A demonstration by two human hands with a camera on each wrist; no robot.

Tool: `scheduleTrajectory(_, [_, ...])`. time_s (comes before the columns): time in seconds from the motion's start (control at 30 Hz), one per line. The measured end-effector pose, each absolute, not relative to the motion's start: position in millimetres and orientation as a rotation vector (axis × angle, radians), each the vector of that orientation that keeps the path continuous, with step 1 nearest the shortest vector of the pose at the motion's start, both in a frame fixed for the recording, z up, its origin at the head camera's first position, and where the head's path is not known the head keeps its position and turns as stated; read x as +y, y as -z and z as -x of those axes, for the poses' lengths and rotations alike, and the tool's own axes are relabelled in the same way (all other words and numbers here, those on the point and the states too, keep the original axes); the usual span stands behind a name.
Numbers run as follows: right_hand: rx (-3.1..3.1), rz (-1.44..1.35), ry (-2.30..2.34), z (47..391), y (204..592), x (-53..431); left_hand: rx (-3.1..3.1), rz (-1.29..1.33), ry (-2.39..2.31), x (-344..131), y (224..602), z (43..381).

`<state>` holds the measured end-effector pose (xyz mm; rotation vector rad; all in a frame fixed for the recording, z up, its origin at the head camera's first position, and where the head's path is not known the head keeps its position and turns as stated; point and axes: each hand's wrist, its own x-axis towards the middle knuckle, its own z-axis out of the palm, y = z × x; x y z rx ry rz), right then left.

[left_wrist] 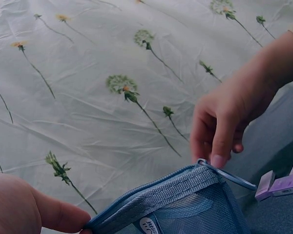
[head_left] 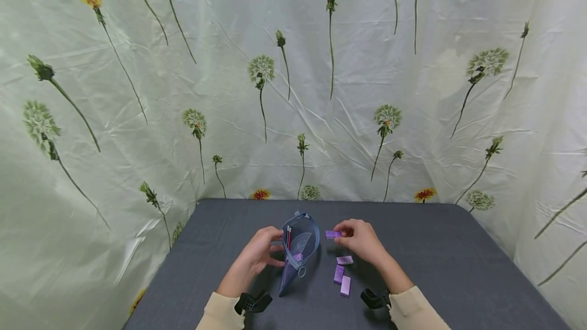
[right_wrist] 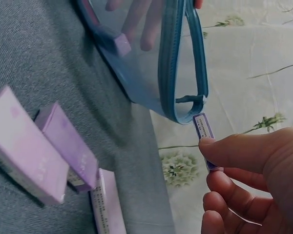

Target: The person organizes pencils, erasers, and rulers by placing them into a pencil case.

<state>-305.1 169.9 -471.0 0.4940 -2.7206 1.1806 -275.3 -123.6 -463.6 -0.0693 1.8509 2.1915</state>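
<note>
1. Head view: A blue zip-top mesh pouch (head_left: 286, 280) is gripped at its left rim by the left hand (head_left: 260, 253), thumb and fingers set on the near side and rim. Inside, just right of those fingers, a red pencil (head_left: 289, 238), a protractor (head_left: 300, 244) and a small purple box (head_left: 298, 257) are seen. Another purple carton (head_left: 331, 235) is pinched by the right hand (head_left: 362, 241), right of the pouch mouth. Three loose cartons (head_left: 339, 274) are seen on the dark tablecloth (head_left: 435, 248), nearer the wearer than the right fingertips.
2. Left wrist view: The pouch's zipped edge is held at the left fingertips; a white label (left_wrist: 149, 225) is seen through the mesh. The pinched carton is hidden.
3. Right wrist view: The carton is clamped between right thumb and forefinger, by the pouch's end corner; contact cannot be told. The remaining fingers are curled below.
</note>
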Motion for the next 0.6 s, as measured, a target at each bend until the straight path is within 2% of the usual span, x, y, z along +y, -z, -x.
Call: scheduleTrajectory(0.6, [-2.702,-0.539,-1.158,300,449,151,1.849,0.074,-2.181,-125,461,275])
